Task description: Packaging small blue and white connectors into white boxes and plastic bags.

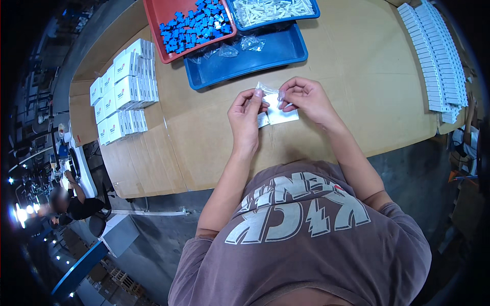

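My left hand (246,113) pinches one side of a small clear plastic bag (266,88) between thumb and fingers. With fingertips together, my right hand (307,100) grips the bag's other side. Directly below the bag, a flat white piece (286,117), a box or a card, lies on the cardboard-covered table (204,143). A smaller white piece (263,120) shows beside it under my left hand. Whether anything is inside the bag is too small to tell.
Beyond my hands sits a blue tray (245,67) with some clear bags. Behind it are a red tray (162,51) of small blue parts and a blue tray (278,22) of white pieces. White boxes (125,94) are stacked left, more boxes (434,61) right. A person (76,204) sits far left.
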A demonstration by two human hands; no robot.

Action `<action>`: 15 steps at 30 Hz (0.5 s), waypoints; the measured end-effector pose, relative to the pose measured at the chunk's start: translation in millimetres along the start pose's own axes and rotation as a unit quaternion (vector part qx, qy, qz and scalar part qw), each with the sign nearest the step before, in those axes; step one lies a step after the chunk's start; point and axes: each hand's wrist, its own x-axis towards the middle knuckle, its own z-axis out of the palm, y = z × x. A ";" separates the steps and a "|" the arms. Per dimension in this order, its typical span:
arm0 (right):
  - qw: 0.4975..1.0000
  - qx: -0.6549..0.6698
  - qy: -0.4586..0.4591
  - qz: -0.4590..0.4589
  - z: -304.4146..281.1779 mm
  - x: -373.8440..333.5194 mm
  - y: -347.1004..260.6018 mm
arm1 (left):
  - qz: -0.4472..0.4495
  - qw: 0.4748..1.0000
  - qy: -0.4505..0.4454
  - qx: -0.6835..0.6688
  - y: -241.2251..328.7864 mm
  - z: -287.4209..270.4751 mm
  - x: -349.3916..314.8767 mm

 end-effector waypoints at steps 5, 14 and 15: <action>0.999 0.009 0.036 -0.038 2.4 0.2 1.9 | 0.047 0.994 0.010 0.103 1.4 -8.8 -0.5; 0.995 -0.088 -0.002 -0.056 -0.1 2.0 6.9 | 0.366 0.753 -0.119 0.534 18.7 -10.5 2.5; 0.996 -0.075 -0.001 -0.054 0.8 2.4 6.9 | 0.365 0.754 -0.120 0.533 18.1 -10.5 2.4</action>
